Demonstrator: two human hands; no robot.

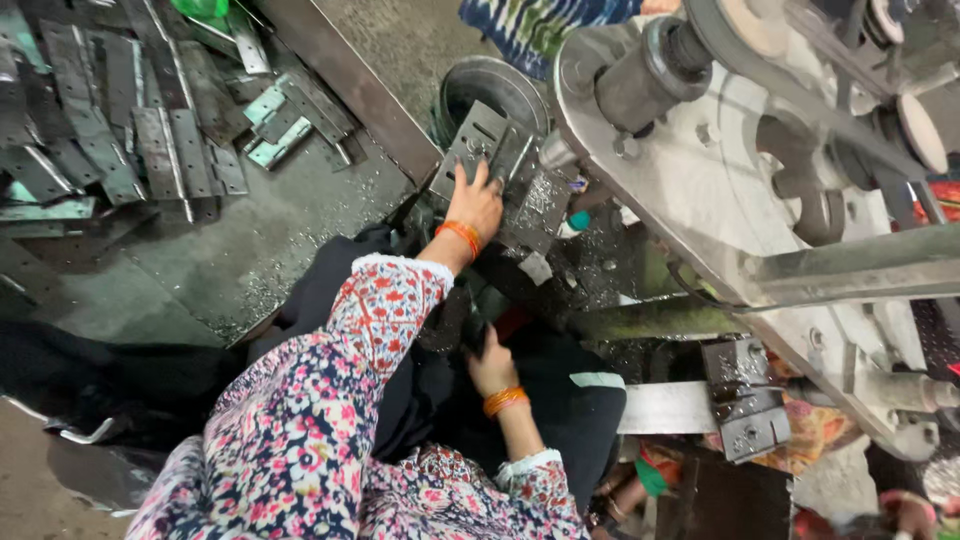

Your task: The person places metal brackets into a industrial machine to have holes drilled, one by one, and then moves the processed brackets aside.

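My left hand (pixel 478 203) lies with fingers spread flat on a grey hinged metal plate (pixel 487 150), dull and scuffed with holes in it, sitting at upper centre of the frame against the press machine (pixel 720 170). My right hand (pixel 490 368) is low at centre, curled toward dark cloth in my lap; I cannot tell whether it grips anything. A heap of similar grey hinge plates (pixel 120 130) fills the upper left, a small white tag (pixel 536 267) lies just below the plate, and a teal cap (pixel 579 220) sits beside it.
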